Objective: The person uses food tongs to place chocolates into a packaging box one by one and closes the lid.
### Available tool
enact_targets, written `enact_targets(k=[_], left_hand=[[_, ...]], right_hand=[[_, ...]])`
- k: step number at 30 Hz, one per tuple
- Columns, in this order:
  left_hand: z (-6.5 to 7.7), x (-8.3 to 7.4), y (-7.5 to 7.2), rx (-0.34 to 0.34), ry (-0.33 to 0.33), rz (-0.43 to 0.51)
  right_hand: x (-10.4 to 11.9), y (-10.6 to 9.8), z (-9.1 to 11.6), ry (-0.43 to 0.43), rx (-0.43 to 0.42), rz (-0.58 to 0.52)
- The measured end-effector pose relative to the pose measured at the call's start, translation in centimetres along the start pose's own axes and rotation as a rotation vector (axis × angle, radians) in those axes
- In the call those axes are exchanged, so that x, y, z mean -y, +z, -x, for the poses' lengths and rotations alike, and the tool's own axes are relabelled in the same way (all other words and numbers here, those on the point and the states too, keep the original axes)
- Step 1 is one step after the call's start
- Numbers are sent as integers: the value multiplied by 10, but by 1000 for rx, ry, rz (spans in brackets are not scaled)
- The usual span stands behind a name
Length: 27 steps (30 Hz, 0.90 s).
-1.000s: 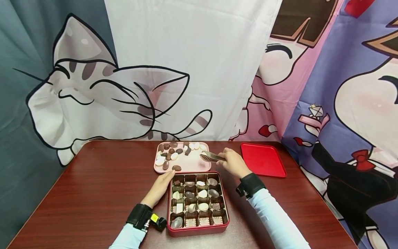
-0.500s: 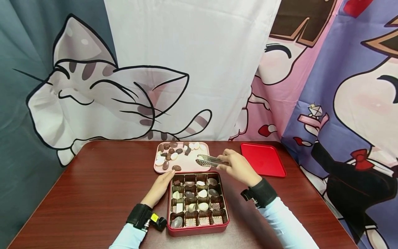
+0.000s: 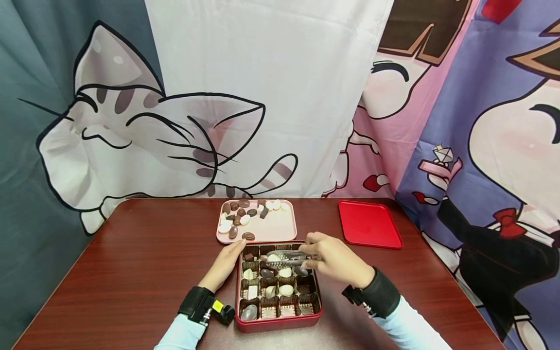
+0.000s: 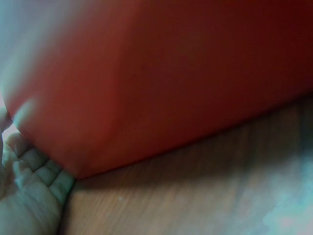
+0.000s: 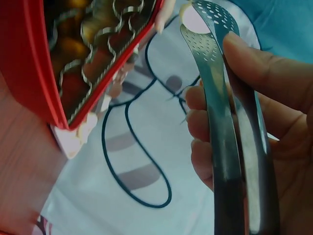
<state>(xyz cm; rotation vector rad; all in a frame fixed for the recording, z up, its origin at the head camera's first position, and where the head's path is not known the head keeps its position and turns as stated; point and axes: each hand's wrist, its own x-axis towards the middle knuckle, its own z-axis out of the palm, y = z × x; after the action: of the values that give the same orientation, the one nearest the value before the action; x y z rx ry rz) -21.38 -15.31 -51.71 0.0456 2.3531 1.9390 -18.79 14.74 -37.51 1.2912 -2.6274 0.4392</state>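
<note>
My right hand (image 3: 334, 260) grips metal tongs (image 5: 222, 147) with perforated tips, thumb on one arm and fingers along the other. Between the tips sits a whitish chocolate (image 5: 195, 22), held above the back rows of a red box (image 3: 280, 324). The box has a divided brown insert; many compartments hold dark or white chocolates, while several front-row ones show only a ribbed bottom. Fingers of my left hand (image 3: 224, 265) rest against the box's back left corner; in the left wrist view they are partly hidden behind its red wall (image 4: 171, 73).
Just behind the box lies a pink tray (image 3: 280, 228) with several dark and white chocolates, mostly on its left side. A red tray (image 3: 369, 223) stands to the right on the brown wooden table (image 3: 144, 272). A printed cloth (image 3: 315, 97) hangs behind.
My right hand has carried the tongs and the white chocolate from the pink tray's right edge back toward me, over the box. My left hand stays at the corner.
</note>
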Motion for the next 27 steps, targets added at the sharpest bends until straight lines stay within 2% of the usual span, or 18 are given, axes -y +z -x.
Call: enact_targets(k=[11, 23, 27], left_hand=[[-1, 1, 0, -4, 0, 1], [0, 1, -1, 11, -1, 6], [-1, 2, 1, 1, -1, 18]], right_hand=[[23, 8, 16, -74, 103, 49], [34, 20, 22, -55, 219, 25], [36, 23, 23, -57, 227, 20]])
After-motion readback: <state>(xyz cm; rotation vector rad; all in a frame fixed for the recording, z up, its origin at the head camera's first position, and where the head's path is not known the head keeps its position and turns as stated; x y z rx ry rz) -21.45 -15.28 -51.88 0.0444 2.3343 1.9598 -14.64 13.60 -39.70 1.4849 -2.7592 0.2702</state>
